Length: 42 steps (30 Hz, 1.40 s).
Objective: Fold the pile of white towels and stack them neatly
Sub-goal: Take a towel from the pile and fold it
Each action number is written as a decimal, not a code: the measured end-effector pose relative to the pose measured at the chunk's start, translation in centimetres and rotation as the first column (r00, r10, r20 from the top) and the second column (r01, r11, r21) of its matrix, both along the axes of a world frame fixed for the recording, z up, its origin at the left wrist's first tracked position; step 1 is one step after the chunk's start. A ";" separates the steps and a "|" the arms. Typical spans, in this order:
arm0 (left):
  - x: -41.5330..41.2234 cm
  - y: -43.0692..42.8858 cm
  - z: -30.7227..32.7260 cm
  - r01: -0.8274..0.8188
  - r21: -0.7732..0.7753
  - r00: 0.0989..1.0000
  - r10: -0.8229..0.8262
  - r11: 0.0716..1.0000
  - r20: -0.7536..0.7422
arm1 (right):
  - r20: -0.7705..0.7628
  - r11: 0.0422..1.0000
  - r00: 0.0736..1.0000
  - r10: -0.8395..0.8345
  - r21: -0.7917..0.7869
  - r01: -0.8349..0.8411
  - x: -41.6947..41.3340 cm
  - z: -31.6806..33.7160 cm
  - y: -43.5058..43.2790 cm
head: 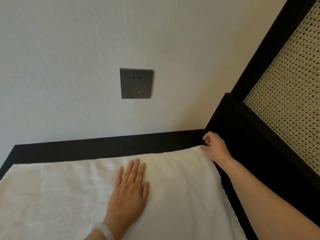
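Observation:
A white towel (60,196) lies spread flat over a dark table top (103,146), reaching from the left edge of view to the table's right side. My left hand (129,189) rests flat on the towel's middle with straight fingers; a pale bangle sits on that wrist. My right hand (213,147) pinches the towel's far right corner, fingers curled, close to the table's back right corner.
A light wall rises right behind the table, with a dark grey power socket (136,83) on it. A black frame with a woven cane panel (285,94) stands hard against the table's right side.

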<state>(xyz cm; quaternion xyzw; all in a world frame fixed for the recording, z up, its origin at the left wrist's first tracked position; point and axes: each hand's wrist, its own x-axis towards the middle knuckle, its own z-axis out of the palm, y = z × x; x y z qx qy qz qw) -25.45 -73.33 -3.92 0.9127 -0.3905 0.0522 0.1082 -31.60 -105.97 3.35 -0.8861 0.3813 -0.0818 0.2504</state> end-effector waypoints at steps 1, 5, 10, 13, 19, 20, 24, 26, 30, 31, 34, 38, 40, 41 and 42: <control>0.0 0.0 0.0 -0.003 -0.002 1.000 0.003 1.000 -0.006 | -0.030 0.996 0.997 0.067 -0.056 -0.069 -0.1 0.4 -0.3; 0.0 0.0 -0.1 -0.007 0.008 1.000 0.007 1.000 -0.009 | -0.278 0.978 0.939 0.200 -0.002 -0.209 -0.4 0.8 -1.0; -0.1 -0.1 0.0 -0.007 0.007 1.000 0.007 1.000 -0.022 | -0.258 0.989 0.956 0.140 0.079 -0.124 0.4 1.3 -1.2; -0.1 -0.1 0.1 -0.008 0.005 1.000 0.008 1.000 -0.018 | -0.162 0.999 0.986 0.043 0.016 -0.041 1.1 0.9 -0.7; 0.0 -0.1 0.2 -0.007 0.006 0.999 0.007 1.000 -0.032 | -0.051 0.981 0.990 -0.135 0.134 0.140 0.6 -0.7 0.3; 0.0 -0.1 0.1 -0.006 0.012 1.000 0.006 1.000 -0.030 | -0.052 0.975 0.987 -0.150 0.157 0.157 0.0 -0.2 0.5; 0.1 0.1 0.1 -0.003 0.010 1.000 0.003 1.000 -0.019 | -0.083 0.959 0.981 -0.177 0.211 0.191 -6.3 1.5 2.2; 0.2 0.0 0.1 0.000 0.010 1.000 0.000 1.000 -0.013 | -0.115 0.951 0.973 -0.201 0.214 0.222 -11.3 1.5 4.0; 0.3 0.0 0.0 0.007 -0.016 1.000 -0.007 1.000 -0.021 | -0.258 0.908 0.938 -0.231 0.288 0.303 -19.4 0.6 7.9; 0.3 0.0 0.1 0.005 -0.018 1.000 -0.005 1.000 -0.023 | -0.293 0.890 0.926 -0.238 0.316 0.329 -20.9 0.3 8.7; 0.2 -0.2 0.0 -0.013 -0.024 0.999 0.012 1.000 -0.036 | -0.312 0.852 0.914 -0.258 0.372 0.368 -23.9 0.0 10.3; -0.2 -0.5 0.0 -0.025 0.007 0.998 0.025 1.000 -0.049 | -0.236 0.803 0.926 -0.294 0.465 0.373 -26.1 0.9 11.2; -1.5 -1.1 0.6 0.060 0.015 0.998 -0.060 0.998 0.010 | -0.212 0.784 0.933 -0.289 0.508 0.358 -26.7 1.4 11.6; -2.5 -1.5 0.9 0.140 0.008 0.989 -0.140 0.990 0.048 | -0.208 0.780 0.935 -0.286 0.517 0.353 -26.9 1.6 11.8; -3.9 -2.0 1.1 0.226 0.003 0.972 -0.225 0.974 0.067 | -0.209 0.774 0.934 -0.288 0.524 0.356 -27.0 1.7 12.0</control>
